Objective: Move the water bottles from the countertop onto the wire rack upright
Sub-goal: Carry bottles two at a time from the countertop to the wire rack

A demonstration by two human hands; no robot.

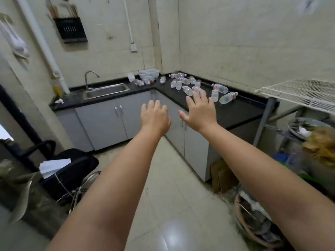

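Cramped little tiled kitchen, with a black L-shaped countertop (235, 113) wrapping round the corner on grey cabinets. The stuff that matters: a whole scatter of small clear plastic water bottles (188, 84) with red-and-white labels, strewn across the counter from the middle of the frame toward the right. Most are lying on their sides; a couple further back might be standing, hard to say from here. Closest to the edge is one clear bottle on its side (228, 97), right of centre.

Both arms are stretched out toward that pile. The right hand (199, 112) has its fingers spread and straight, holding nothing, hovering in front of the nearest bottles. The left hand (155, 117) is the same deal, fingers loose and extended, nothing in it, hanging out over the floor in front of the cabinets.

The white wire rack (299, 93) sits at the right edge of the frame, just beside the counter's end, and I can't see a single bottle on it. So my read is this is the very start: reaching in for the first grab. Next it'd take closing fingers round a bottle or two, swinging right, and standing each up carefully, since I'd guess the wire gaps make them tippy.

Further out there's a steel sink (106, 90) with a tap at centre left and a clear plastic tub (149, 73) in the corner.
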